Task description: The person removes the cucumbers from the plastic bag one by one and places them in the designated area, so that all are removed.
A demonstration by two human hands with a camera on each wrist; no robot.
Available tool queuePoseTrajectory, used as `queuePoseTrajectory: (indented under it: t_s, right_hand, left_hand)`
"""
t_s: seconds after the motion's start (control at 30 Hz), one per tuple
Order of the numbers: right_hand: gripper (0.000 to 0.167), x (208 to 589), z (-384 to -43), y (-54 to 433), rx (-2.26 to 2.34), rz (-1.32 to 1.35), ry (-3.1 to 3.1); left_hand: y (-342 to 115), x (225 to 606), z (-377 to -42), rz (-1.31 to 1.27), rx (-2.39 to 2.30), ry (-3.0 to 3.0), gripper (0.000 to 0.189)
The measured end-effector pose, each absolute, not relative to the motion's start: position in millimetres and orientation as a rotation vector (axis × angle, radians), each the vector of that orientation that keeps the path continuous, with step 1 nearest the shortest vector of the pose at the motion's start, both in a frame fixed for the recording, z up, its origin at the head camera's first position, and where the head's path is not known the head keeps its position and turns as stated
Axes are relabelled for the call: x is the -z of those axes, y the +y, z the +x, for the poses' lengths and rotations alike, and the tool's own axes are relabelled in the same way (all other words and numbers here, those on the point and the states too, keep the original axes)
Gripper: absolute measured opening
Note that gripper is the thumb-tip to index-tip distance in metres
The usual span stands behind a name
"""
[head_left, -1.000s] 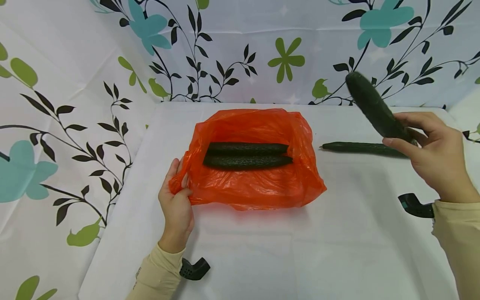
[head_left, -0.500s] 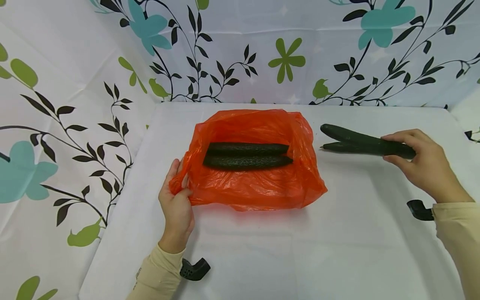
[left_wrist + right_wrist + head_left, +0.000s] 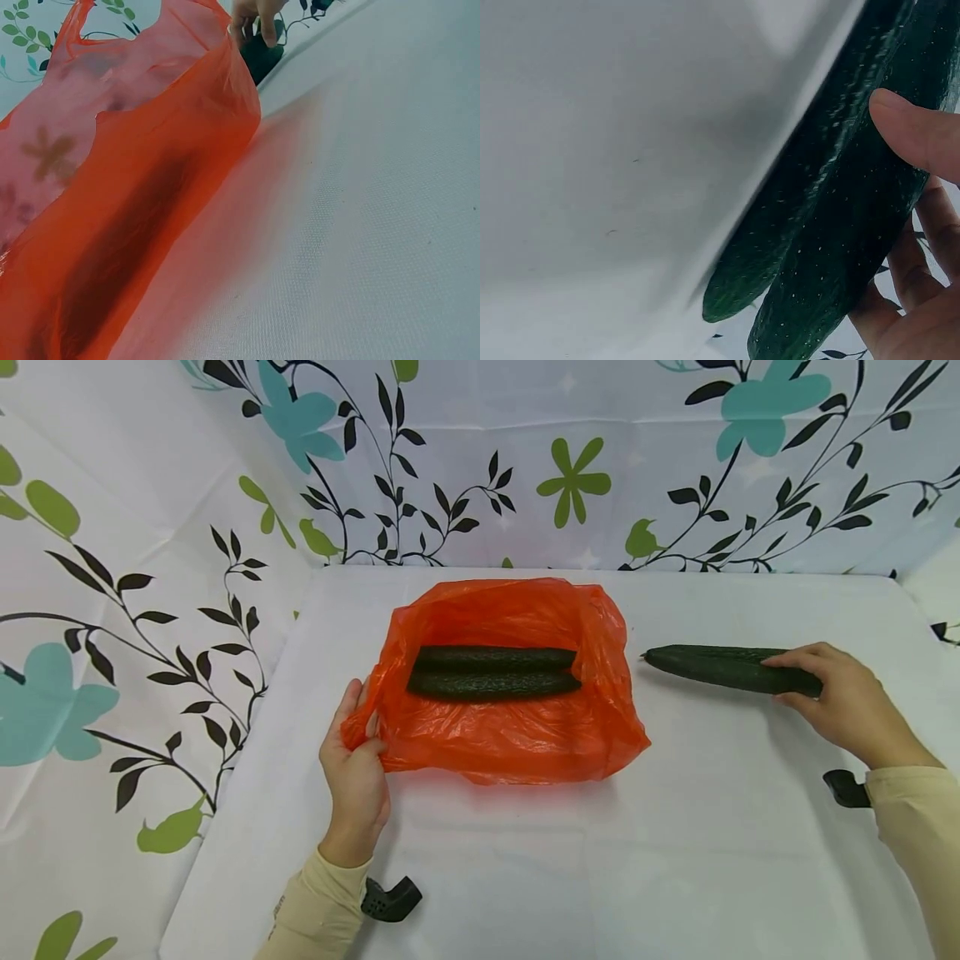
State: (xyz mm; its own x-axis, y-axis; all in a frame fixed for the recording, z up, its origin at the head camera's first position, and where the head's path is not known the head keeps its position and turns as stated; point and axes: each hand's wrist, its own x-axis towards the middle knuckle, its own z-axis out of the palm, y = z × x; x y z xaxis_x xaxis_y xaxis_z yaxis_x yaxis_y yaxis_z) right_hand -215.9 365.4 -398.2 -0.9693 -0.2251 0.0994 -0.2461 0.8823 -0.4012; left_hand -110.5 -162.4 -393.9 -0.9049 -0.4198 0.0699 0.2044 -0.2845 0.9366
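Note:
An orange plastic bag (image 3: 510,743) lies on the white table with its mouth open; two dark green cucumbers (image 3: 495,686) lie side by side in it. My left hand (image 3: 356,793) grips the bag's left edge. In the left wrist view, a cucumber's dark shape shows through the bag's side (image 3: 202,127). To the right of the bag, my right hand (image 3: 855,710) holds the right end of a cucumber (image 3: 712,671), thumb on one side and fingers on the other. Another cucumber (image 3: 742,274) lies along it on the far side, mostly hidden in the head view.
A white cloth covers the table (image 3: 600,868). Behind and to the left hangs a white curtain (image 3: 465,435) printed with leaves and flowers. Black wrist devices (image 3: 392,899) sit by both tan sleeves.
My right hand has lowered the cucumber from a raised, tilted position to lie alongside the other one on the table. My left hand has kept its grip on the bag.

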Motion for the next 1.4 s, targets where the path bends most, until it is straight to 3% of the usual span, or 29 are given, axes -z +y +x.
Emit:
queuePoseTrajectory:
  t_s: [0.53, 1.4]
  right_hand:
    - [0.048, 419, -225, 374, -0.533, 0.422, -3.039]
    - [0.051, 415, -224, 364, -0.455, 0.323, -3.066]
  left_hand:
    - [-165, 397, -110, 0.279, 2.227, -1.592, 0.082]
    - [-166, 398, -109, 0.305, 2.228, -1.585, 0.083]
